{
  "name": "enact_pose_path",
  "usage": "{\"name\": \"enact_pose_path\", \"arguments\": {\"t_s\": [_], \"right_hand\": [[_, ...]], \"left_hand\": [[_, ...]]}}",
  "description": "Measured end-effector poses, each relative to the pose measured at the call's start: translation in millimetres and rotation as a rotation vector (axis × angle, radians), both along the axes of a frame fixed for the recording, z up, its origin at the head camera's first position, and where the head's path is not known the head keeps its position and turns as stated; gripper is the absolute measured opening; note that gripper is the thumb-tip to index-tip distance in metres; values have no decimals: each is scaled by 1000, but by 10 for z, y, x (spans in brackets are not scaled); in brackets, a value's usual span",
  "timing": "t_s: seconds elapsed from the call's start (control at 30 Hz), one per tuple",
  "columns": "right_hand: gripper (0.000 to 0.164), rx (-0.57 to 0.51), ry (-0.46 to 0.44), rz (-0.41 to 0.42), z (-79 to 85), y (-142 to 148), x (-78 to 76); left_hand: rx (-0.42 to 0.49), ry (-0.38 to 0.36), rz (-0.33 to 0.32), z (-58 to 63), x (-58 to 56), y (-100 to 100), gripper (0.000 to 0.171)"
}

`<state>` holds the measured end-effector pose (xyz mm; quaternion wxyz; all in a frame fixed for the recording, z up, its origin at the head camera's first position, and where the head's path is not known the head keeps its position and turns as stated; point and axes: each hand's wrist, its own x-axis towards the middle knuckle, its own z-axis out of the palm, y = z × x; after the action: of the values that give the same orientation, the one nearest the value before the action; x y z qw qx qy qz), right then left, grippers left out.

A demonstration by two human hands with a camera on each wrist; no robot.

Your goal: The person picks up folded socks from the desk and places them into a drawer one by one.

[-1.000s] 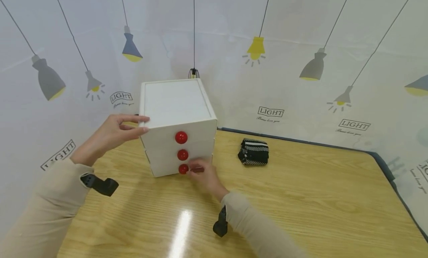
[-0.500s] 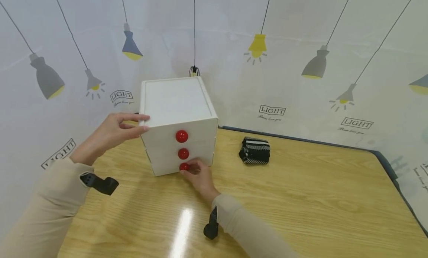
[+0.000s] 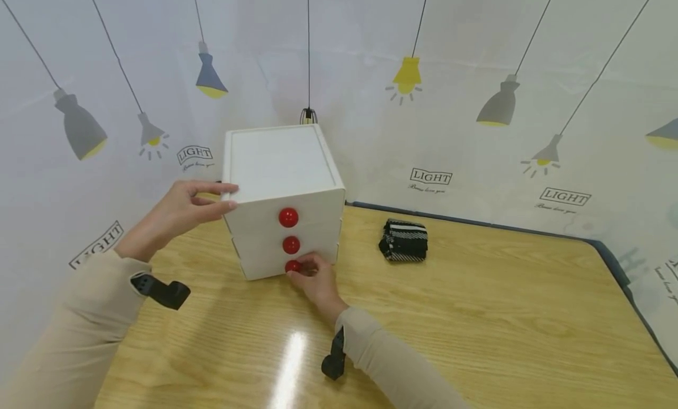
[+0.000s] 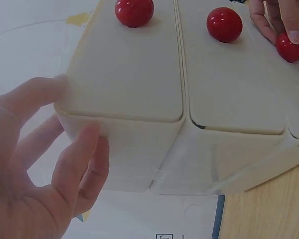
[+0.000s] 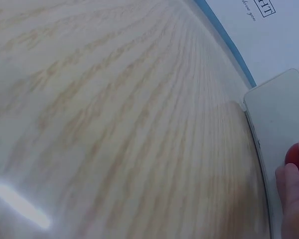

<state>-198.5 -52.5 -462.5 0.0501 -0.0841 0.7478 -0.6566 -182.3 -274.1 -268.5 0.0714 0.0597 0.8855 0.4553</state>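
White drawer unit [image 3: 278,182] at 11 o'clock; R hand [image 3: 318,282] pinches bottom red knob [image 4: 289,49]; L hand [image 3: 182,212], fingers loosely spread, touches unit's 8 o'clock top corner; if bottom drawer [image 4: 298,97] sticks, hard pull could drag everything twd 6; smooth knob might slip.

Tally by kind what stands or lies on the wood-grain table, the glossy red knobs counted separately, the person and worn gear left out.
White box-shaped drawer unit: 1
Glossy round red knobs: 3
Folded black-and-white patterned cloth: 1
Total: 5
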Motion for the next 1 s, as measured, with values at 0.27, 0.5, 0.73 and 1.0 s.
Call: {"name": "enact_pose_path", "arguments": {"t_s": [0.27,0.5,0.73,1.0], "right_hand": [[26,21,10,16,-5,46,88],[24,-24,-30,77,48,181,326],[22,-50,-70,122,79,374,592],[20,-89,-90,171,105,531,880]], "left_hand": [[-9,1,-5,4,-14,-11,59],[10,-10,2,-4,-5,-10,59],[6,0,13,-8,0,7,59],[-14,6,15,-24,-4,5,59]]}}
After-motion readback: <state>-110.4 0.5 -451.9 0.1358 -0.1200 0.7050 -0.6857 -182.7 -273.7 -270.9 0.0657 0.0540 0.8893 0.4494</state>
